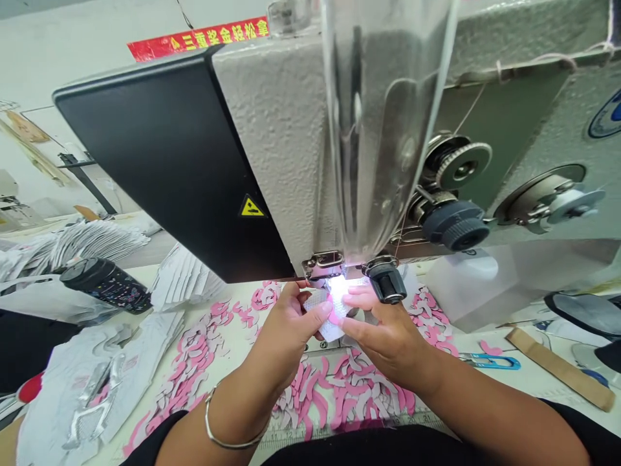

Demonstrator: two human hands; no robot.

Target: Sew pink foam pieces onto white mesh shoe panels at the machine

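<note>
Ideally, the left hand (294,318), pinching the small white textured fabric piece (332,332) beneath the grey-and-black sewing machine (272,110), and the right hand (394,338), touching its edge, grip unclear, should guide it evenly, fingers clear of the lit stitching area.

Looks forward and down from the wearer's head, between left forearm (255,375) and right forearm (475,401), onto the counter (533,378). Sits close to the sewing machine (272,103), filling much of the upper view with it; takes in the farther wall (97,58) at upper left.
</note>
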